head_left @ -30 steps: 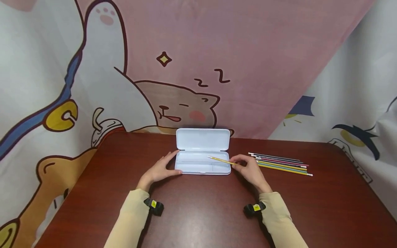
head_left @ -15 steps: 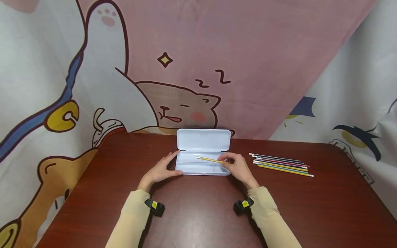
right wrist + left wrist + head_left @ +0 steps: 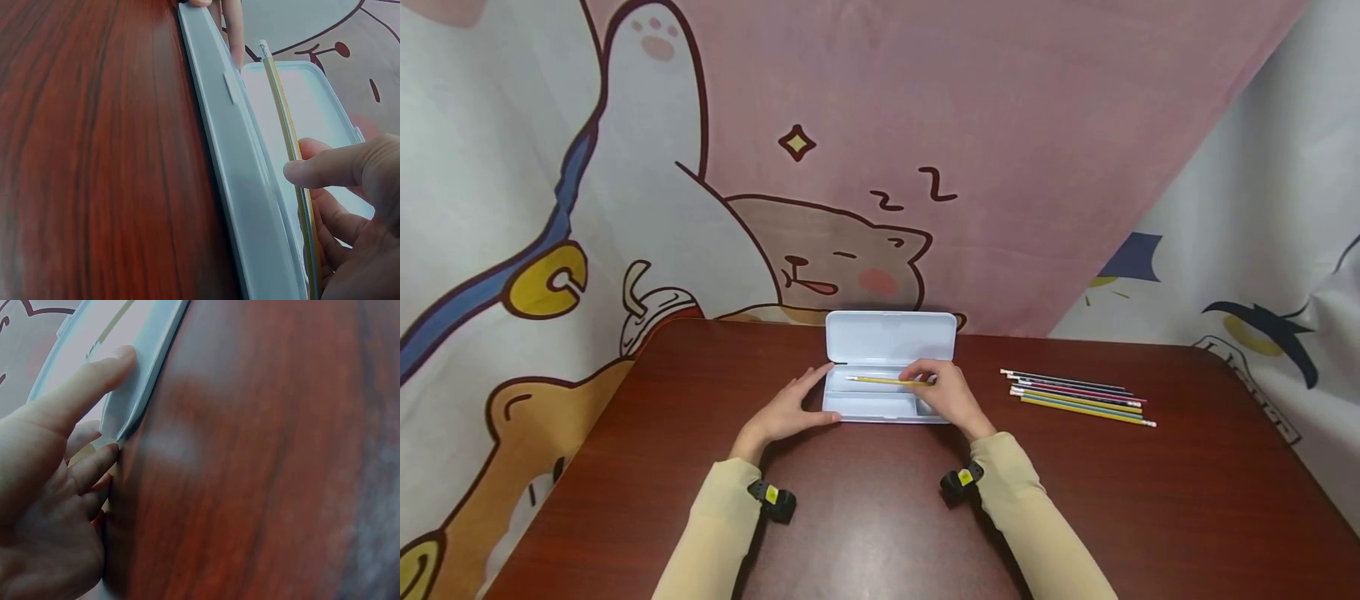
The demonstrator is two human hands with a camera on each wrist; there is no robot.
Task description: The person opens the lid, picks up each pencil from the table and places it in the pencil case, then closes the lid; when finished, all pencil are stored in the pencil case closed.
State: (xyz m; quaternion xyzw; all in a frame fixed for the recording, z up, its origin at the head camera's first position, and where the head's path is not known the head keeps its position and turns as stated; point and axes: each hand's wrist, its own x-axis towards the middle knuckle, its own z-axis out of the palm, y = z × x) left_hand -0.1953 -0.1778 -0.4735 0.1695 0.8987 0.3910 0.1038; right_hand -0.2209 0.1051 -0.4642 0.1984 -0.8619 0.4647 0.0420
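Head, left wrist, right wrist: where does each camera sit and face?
Head: head-worn, facing forward and down; table, left hand, right hand, sleeves show.
Left wrist: wrist-worn, facing that hand touching the case.
Right wrist: wrist-worn, facing that hand pinching a pencil; left fingers show.
Head and right wrist share case and pencil.

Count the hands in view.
2: the left hand touching the left end of the open pencil case, the right hand pinching a yellow pencil over it.
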